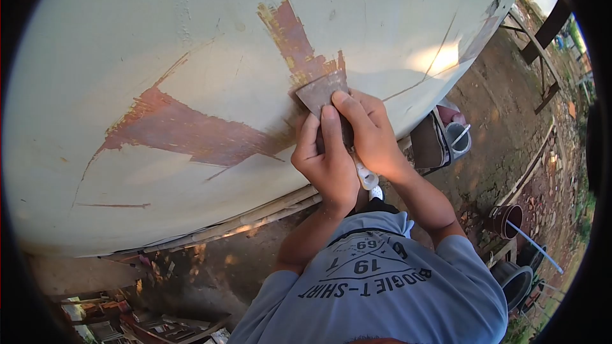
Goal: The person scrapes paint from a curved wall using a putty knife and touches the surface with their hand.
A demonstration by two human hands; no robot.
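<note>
Both my hands hold a flat grey-brown scraper blade against a large curved, cream-painted surface. My left hand grips its lower left part, with the thumb on the face. My right hand grips the right side, its thumb near the blade's middle. The blade's top edge lies at the lower end of a reddish-brown patch with ragged yellowish edges. Left of my hands is a wider reddish-brown patch. Thin dark scratches run across the surface.
A dark container and a grey bucket stand on the ground right of the surface. Farther right are a brown bucket with a blue stick and a dark tub. Wood and rubble lie at the lower left.
</note>
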